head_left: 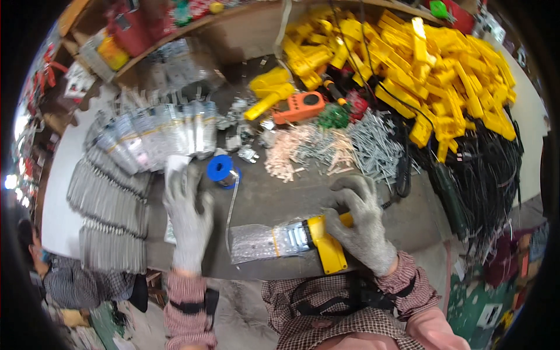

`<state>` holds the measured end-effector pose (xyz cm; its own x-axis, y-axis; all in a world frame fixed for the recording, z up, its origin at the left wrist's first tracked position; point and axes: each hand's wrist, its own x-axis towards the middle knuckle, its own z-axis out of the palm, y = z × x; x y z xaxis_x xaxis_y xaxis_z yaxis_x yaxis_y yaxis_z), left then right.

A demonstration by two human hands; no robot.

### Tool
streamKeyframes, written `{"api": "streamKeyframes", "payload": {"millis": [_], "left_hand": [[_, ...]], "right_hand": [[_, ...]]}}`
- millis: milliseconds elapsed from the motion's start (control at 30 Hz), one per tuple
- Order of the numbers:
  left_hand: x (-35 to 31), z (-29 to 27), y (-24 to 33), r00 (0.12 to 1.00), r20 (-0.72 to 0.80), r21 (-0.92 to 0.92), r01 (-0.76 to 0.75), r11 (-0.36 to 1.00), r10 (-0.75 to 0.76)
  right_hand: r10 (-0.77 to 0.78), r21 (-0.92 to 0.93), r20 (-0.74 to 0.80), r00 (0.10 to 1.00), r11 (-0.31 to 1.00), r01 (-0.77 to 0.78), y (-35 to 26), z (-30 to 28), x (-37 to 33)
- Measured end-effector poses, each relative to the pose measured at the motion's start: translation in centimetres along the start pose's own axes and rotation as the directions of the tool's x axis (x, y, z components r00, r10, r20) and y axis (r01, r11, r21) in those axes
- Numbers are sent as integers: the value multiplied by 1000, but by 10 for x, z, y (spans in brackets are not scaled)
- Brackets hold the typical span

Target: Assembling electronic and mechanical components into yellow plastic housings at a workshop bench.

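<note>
Both hands wear grey work gloves. My left hand [189, 216] reaches forward on the left, fingers apart, over a white strip-like piece [176, 163] whose kind I cannot make out. My right hand [363, 224] is over a yellow plastic housing [328, 248], its fingers bent and apart and its thumb against or just above the housing. Whether they touch is hard to tell. From the housing a flat silvery part in clear bubble wrap [254, 242] extends left. Between the hands stands a blue spool of solder wire [221, 170], its strand hanging toward the wrapped part.
A large heap of yellow housings [402, 64] lies at the back right, black cables [484, 181] below it. Screws [376, 146], small pinkish parts [284, 151] and an orange device [299, 107] lie mid-table. Wrapped silvery parts [157, 131] and grey stacks [111, 248] line the left.
</note>
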<state>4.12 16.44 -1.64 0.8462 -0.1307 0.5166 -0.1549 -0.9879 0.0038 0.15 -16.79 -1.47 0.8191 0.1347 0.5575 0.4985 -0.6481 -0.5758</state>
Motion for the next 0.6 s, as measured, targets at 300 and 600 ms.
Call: {"api": "streamKeyframes", "payload": {"millis": [300, 600], "left_hand": [[-69, 7, 89, 823, 402, -452, -202, 869, 401], [-1, -34, 156, 860, 195, -641, -252, 725, 471]], "right_hand": [[5, -114, 377, 926, 993, 41, 14, -30, -102], [241, -572, -50, 969, 788, -226, 124, -101, 33]]}}
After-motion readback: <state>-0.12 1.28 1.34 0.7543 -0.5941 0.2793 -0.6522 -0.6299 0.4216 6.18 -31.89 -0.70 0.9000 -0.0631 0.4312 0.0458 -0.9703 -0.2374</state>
